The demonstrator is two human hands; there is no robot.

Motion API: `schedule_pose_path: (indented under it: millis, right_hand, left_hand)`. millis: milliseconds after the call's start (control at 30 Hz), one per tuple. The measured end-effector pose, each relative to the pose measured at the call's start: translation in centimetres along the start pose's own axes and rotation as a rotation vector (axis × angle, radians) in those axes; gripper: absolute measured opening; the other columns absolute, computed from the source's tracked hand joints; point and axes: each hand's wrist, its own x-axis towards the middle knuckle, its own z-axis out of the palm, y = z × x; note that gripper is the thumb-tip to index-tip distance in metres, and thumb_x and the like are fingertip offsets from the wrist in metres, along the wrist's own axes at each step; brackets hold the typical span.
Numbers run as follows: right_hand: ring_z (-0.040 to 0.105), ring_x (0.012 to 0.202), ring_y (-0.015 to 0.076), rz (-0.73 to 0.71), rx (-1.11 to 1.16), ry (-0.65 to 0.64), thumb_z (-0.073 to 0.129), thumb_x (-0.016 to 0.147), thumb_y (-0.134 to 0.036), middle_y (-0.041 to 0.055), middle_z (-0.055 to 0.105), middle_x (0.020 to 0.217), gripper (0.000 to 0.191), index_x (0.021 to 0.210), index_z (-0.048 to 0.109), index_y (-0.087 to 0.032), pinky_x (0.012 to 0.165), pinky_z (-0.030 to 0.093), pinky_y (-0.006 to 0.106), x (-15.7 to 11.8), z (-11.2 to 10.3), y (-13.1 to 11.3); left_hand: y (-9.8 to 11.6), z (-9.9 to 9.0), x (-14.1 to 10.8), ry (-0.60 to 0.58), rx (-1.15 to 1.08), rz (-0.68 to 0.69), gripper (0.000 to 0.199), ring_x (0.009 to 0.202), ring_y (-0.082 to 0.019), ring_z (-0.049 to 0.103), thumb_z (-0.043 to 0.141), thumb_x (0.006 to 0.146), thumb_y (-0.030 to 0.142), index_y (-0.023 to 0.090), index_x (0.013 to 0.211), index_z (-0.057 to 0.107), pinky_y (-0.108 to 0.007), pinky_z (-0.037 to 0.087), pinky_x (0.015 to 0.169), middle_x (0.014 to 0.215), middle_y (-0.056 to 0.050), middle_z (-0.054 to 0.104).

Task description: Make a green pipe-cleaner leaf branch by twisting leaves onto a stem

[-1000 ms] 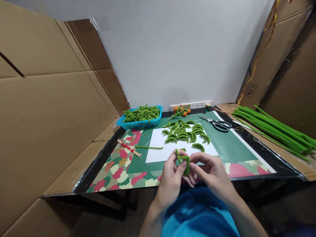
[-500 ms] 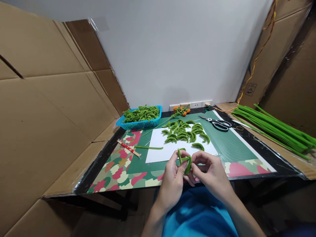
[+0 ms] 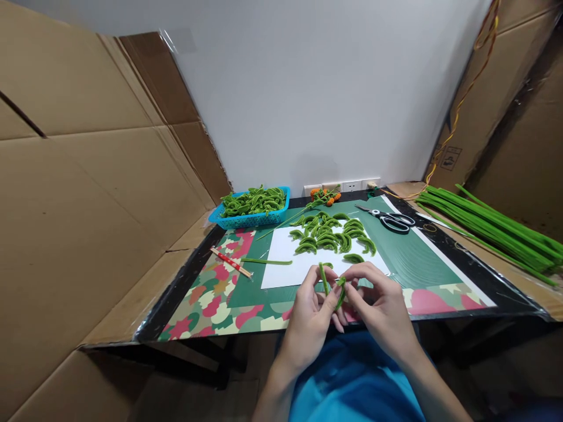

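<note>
A bent green pipe cleaner (image 3: 324,279) is held between my two hands at the near side of the table. My left hand (image 3: 313,308) is closed on it, one straight end sticking up above the fingers. The fingertips of my right hand (image 3: 373,302) pinch the folded part. Beyond my hands, many curled green pipe cleaner pieces (image 3: 328,239) lie on a white sheet of paper (image 3: 277,275). One straight green pipe cleaner (image 3: 267,262) rests across the paper's left edge.
A blue basket (image 3: 250,220) heaped with bent green pieces stands back left. Wrapped chopsticks (image 3: 231,262) lie at left. Orange-headed stems (image 3: 325,196) are at the back, with black-handled scissors (image 3: 389,220) to their right. Long green pipe cleaners (image 3: 492,228) lie far right.
The loop between my hands has been folded tighter and its crosspiece no longer shows. My right fingertips have closed in on the fold. The view has shifted slightly.
</note>
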Motion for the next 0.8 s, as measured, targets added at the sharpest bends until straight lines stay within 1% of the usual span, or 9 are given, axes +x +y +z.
schedule_pose_path:
  millis: [33, 133, 233, 367, 467, 633, 700, 800]
  right_hand:
    - [0.066, 0.060, 0.0140, 0.005, 0.007, 0.005, 0.075, 0.099, -0.049, 0.0059, 0.071, 0.095, 0.027, 0.099, 0.076, -0.022, 0.050, 0.057, 0.025, -0.04, -0.03, 0.04]
    - [0.067, 0.056, 0.0148, 0.092, 0.092, -0.006, 0.078, 0.096, -0.052, 0.0054, 0.073, 0.091, 0.031, 0.098, 0.075, -0.021, 0.049, 0.059, 0.026, -0.14, -0.10, 0.07]
    - [0.072, 0.058, 0.0177, 0.146, 0.166, 0.000, 0.083, 0.092, -0.054, 0.0057, 0.076, 0.090, 0.035, 0.099, 0.076, -0.021, 0.051, 0.063, 0.028, -0.14, -0.14, 0.05]
    - [0.077, 0.069, 0.0226, 0.143, 0.202, 0.020, 0.088, 0.088, -0.054, 0.0074, 0.079, 0.090, 0.037, 0.097, 0.079, -0.019, 0.060, 0.070, 0.034, 0.01, -0.29, 0.12]
    - [0.078, 0.071, 0.0226, 0.144, 0.226, 0.019, 0.089, 0.087, -0.052, 0.0076, 0.080, 0.090, 0.036, 0.096, 0.080, -0.018, 0.066, 0.073, 0.036, 0.16, -0.43, 0.20]
    - [0.080, 0.079, 0.0244, 0.129, 0.199, 0.028, 0.090, 0.086, -0.051, 0.0084, 0.081, 0.091, 0.035, 0.093, 0.083, -0.017, 0.075, 0.074, 0.039, 0.29, -0.55, 0.24]
    - [0.080, 0.084, 0.0253, 0.099, 0.173, 0.031, 0.089, 0.087, -0.051, 0.0087, 0.082, 0.094, 0.034, 0.096, 0.083, -0.018, 0.077, 0.073, 0.038, 0.25, -0.54, 0.28]
    - [0.080, 0.087, 0.0253, 0.072, 0.154, 0.054, 0.088, 0.089, -0.049, 0.0091, 0.082, 0.098, 0.034, 0.104, 0.083, -0.020, 0.074, 0.073, 0.037, 0.18, -0.51, 0.35]
  left_hand:
    - [0.02, -0.06, 0.01, -0.003, 0.011, 0.002, 0.034, 0.055, -0.012, 0.062, 0.071, 0.103, 0.052, 0.022, 0.109, 0.057, -0.021, 0.055, 0.050, 0.074, 0.005, 0.060]
    - [0.10, -0.24, -0.01, -0.022, 0.054, -0.008, 0.031, 0.052, -0.010, 0.059, 0.069, 0.105, 0.050, 0.021, 0.106, 0.058, -0.019, 0.049, 0.051, 0.063, 0.006, 0.058]
    - [0.06, -0.39, -0.01, -0.020, 0.085, -0.017, 0.030, 0.052, -0.010, 0.056, 0.067, 0.107, 0.048, 0.020, 0.103, 0.059, -0.019, 0.046, 0.052, 0.062, 0.006, 0.058]
    - [-0.27, -0.43, 0.15, 0.011, 0.067, -0.016, 0.028, 0.057, -0.010, 0.060, 0.070, 0.105, 0.045, 0.020, 0.102, 0.057, -0.020, 0.050, 0.055, 0.071, 0.006, 0.059]
    - [-0.49, -0.44, 0.27, 0.021, 0.063, -0.026, 0.030, 0.060, -0.010, 0.063, 0.071, 0.104, 0.045, 0.020, 0.103, 0.055, -0.021, 0.052, 0.056, 0.080, 0.004, 0.061]
    - [-0.50, -0.54, 0.15, 0.024, 0.119, -0.038, 0.031, 0.059, -0.010, 0.059, 0.068, 0.105, 0.048, 0.020, 0.103, 0.055, -0.021, 0.048, 0.056, 0.079, 0.005, 0.057]
    - [-0.42, -0.58, 0.06, 0.018, 0.119, -0.036, 0.030, 0.060, -0.009, 0.056, 0.066, 0.106, 0.049, 0.021, 0.105, 0.055, -0.021, 0.047, 0.058, 0.080, 0.006, 0.055]
    - [-0.27, -0.59, 0.01, 0.026, 0.152, -0.011, 0.029, 0.067, -0.011, 0.054, 0.065, 0.107, 0.049, 0.022, 0.102, 0.056, -0.022, 0.048, 0.064, 0.085, 0.005, 0.055]
